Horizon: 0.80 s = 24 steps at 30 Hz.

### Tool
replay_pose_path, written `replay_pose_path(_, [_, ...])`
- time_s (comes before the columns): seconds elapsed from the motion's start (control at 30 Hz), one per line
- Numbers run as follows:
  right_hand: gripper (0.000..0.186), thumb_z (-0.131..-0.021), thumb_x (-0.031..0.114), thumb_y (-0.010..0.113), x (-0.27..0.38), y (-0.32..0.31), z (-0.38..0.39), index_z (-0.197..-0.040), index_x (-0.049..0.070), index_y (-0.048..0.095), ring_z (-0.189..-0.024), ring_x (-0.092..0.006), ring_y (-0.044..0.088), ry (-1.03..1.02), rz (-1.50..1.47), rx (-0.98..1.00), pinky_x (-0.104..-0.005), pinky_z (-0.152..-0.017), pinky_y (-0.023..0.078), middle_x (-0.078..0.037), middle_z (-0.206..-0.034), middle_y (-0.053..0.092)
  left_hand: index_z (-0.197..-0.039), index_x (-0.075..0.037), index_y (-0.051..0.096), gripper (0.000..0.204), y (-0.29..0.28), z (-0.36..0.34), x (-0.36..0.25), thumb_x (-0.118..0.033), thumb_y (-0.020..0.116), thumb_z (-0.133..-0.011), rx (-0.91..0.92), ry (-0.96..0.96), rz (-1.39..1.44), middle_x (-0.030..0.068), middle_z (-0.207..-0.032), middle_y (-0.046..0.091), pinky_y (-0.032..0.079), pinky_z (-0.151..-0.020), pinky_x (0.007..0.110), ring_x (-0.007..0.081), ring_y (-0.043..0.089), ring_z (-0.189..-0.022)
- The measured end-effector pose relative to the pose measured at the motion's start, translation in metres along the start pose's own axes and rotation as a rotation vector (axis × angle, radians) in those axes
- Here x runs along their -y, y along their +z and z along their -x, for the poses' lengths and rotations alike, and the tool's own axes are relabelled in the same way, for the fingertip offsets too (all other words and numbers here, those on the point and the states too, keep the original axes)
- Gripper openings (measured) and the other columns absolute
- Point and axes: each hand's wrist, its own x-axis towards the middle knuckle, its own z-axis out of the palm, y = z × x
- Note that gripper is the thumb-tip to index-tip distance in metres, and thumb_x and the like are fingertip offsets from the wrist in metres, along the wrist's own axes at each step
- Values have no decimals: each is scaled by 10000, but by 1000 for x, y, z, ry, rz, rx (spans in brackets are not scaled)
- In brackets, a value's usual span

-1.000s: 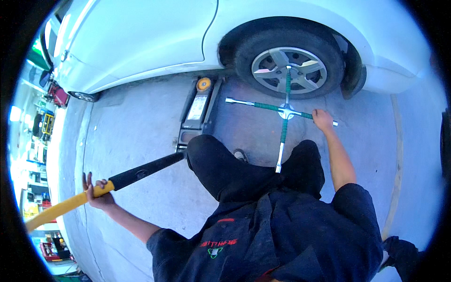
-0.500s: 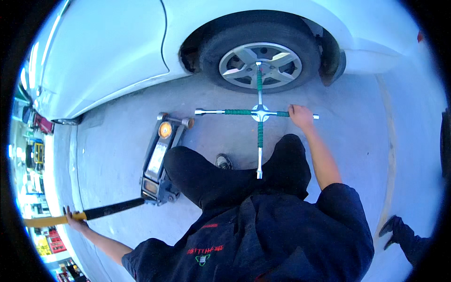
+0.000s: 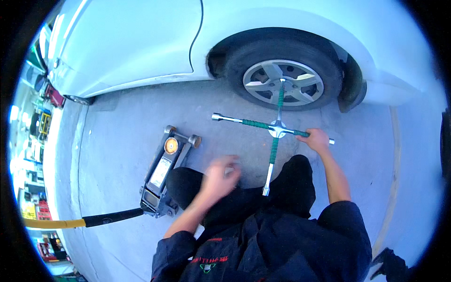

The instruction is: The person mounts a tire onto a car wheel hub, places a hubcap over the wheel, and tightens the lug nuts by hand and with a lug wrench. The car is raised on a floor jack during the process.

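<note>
A four-way lug wrench (image 3: 255, 123) with green-wrapped arms and chrome ends is held level in front of the car wheel (image 3: 300, 82). My right hand (image 3: 317, 139) is closed around its right arm, near the end. The wrench's far arm reaches over the silver wheel rim; whether its socket touches a nut I cannot tell. Above my left thigh, my left hand (image 3: 220, 179) is slightly blurred, fingers curved and apart, with nothing seen in it. To its left stands a floor jack (image 3: 164, 164) with a round orange saddle, its handle (image 3: 110, 218) black and yellow, untouched.
The white car (image 3: 136, 42) spans the far side, its front or rear wheel (image 3: 79, 99) small at far left. Another person's dark-clothed leg (image 3: 391, 267) shows at lower right. Shelves and equipment (image 3: 40, 127) line the left edge. My knees bracket the wrench's near arm.
My left hand has let go of the jack handle and come in over my thigh. The wrench stays in my right hand, now slightly tilted. The whole view has shifted.
</note>
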Motion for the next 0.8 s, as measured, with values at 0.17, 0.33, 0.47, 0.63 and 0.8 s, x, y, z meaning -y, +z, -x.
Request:
replay_pose_path(0.17, [557, -663, 645, 608, -10, -1, -6, -677, 90, 638, -760, -330, 600, -13, -6, -36, -425, -659, 481, -152, -719, 617, -1202, -71, 360, 601, 153, -28, -6, -583, 326, -890, 512, -884, 910, 120, -774, 508, 419, -368, 326, 184, 525, -520])
replay_pose_path(0.33, [545, -654, 627, 632, -11, -2, -14, -730, 88, 650, -768, -329, 602, -34, -28, 20, -427, -672, 473, -154, -724, 617, -985, -77, 424, 529, 188, -44, 12, -588, 336, -883, 402, -836, 719, 99, -698, 487, 315, -309, 290, 107, 345, -362])
replay_pose_path(0.47, [505, -677, 594, 625, -19, -8, -21, -783, 102, 664, -797, -327, 605, -110, -79, 89, -427, -690, 480, -156, -762, 628, -1074, -36, 454, 609, 169, -49, 12, -589, 267, -898, 546, -894, 829, 103, -746, 495, 402, -402, 319, 147, 462, -472])
replay_pose_path(0.63, [393, -744, 474, 585, -51, 7, -39, -870, 110, 662, -848, -341, 609, -129, 200, 224, -448, -769, 476, -154, -866, 642, -983, -46, 471, 502, 111, -113, 119, -509, 292, -916, -378, -981, 912, 98, -780, 538, 460, -626, 411, 202, 530, -762])
replay_pose_path(0.8, [374, -728, 332, 643, -48, 7, -49, -944, 33, 579, -714, -348, 617, -210, 82, 538, -429, -675, 488, -182, -757, 626, -1144, -54, 485, 512, 45, -189, 146, -480, 354, -893, -688, -881, 1798, 108, -911, 568, 466, -809, 467, 290, 565, -883])
